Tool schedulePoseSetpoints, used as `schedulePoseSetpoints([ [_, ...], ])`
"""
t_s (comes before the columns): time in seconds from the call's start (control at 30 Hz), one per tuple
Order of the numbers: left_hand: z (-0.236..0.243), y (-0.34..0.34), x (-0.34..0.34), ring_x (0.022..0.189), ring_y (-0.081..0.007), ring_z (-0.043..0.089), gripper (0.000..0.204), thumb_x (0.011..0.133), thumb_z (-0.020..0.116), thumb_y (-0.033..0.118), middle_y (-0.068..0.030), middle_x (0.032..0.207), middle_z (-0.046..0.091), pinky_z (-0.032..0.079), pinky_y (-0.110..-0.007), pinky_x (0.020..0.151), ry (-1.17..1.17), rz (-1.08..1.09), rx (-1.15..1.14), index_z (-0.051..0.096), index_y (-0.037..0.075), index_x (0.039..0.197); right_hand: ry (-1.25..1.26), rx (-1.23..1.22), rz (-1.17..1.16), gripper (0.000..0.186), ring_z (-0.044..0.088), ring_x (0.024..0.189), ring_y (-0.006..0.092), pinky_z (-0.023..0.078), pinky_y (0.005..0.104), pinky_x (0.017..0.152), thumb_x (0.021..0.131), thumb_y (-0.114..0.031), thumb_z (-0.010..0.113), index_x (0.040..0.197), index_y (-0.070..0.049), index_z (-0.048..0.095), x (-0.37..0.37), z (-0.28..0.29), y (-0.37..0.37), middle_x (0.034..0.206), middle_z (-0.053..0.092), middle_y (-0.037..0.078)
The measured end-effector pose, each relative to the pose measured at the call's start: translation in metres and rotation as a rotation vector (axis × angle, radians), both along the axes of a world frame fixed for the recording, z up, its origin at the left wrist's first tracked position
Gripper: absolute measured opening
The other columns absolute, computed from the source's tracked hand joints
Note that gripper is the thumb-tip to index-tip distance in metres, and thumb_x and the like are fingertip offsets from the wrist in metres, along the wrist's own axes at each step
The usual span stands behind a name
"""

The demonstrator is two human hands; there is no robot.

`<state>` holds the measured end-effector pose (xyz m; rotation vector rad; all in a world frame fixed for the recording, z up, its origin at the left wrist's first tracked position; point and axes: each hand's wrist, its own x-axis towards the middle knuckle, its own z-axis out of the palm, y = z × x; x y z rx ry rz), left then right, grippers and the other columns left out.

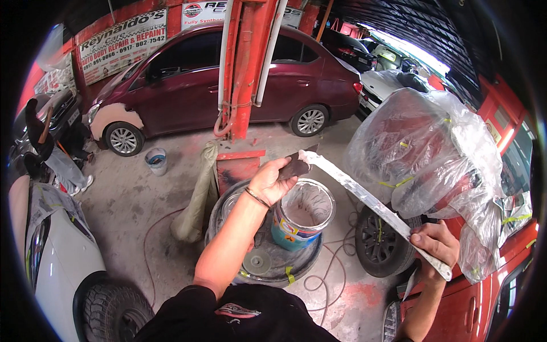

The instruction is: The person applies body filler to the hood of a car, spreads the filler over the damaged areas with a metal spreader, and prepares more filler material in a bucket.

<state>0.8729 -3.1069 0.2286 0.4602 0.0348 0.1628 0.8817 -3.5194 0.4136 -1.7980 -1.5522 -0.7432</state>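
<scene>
My left hand [270,181] pinches a dark flat spreader [294,167] above an open can [296,235], whose inside walls are smeared with pale pinkish putty. In my right fist [437,246] is one end of a long flat mixing stick [364,196], streaked white along its length. A lump of pale putty [309,155] sits at the stick's far end, against the edge of the spreader. The can stands on a round drum top [272,280], beside a round lid [257,261] that is partly hidden by my left forearm.
A red post [244,68] rises just beyond the drum. Plastic sheeting [416,148] drapes a red vehicle at the right, and a white car [62,256] stands at the left. Hoses [325,290] loop over the floor. A maroon car [182,85], a bucket [156,162] and another person [54,145] are farther off.
</scene>
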Motion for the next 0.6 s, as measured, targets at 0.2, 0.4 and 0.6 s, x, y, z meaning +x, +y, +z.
schedulePoseSetpoints([
  [0.2, 0.011, -0.014, -0.009, 0.088, -0.0194, 0.077, 0.026, 0.111, 0.051, 0.017, -0.0112, 0.112, 0.076, 0.062, -0.028, 0.063, 0.087, 0.028, 0.009, 0.062, 0.002, 0.129, -0.014, 0.082, 0.027, 0.022, 0.071, 0.076, 0.0218, 0.049, 0.0393, 0.084, 0.096, -0.032, 0.074, 0.102, -0.011, 0.082, 0.008, 0.019, -0.023, 0.090, 0.074, 0.010],
  [0.4, 0.007, -0.018, -0.019, 0.080, -0.0140, 0.071, 0.023, 0.111, 0.052, 0.022, -0.0051, 0.107, 0.075, 0.053, -0.026, 0.056, 0.097, 0.079, 0.045, 0.063, 0.008, 0.127, 0.076, 0.093, 0.057, 0.027, 0.069, 0.080, 0.0242, 0.051, 0.0365, 0.077, 0.099, -0.033, 0.073, 0.107, -0.009, 0.080, 0.036, 0.028, -0.041, 0.091, 0.071, 0.012],
  [0.6, 0.012, -0.013, -0.053, 0.069, -0.0104, 0.063, 0.022, 0.112, 0.053, 0.028, -0.0024, 0.095, 0.073, 0.040, -0.026, 0.050, 0.020, 0.166, 0.116, 0.065, 0.010, 0.117, 0.355, -0.121, 0.189, 0.027, 0.071, 0.087, 0.0299, 0.055, 0.0388, 0.079, 0.079, -0.013, 0.075, 0.101, 0.002, 0.081, 0.072, 0.004, -0.002, 0.100, 0.077, 0.016],
])
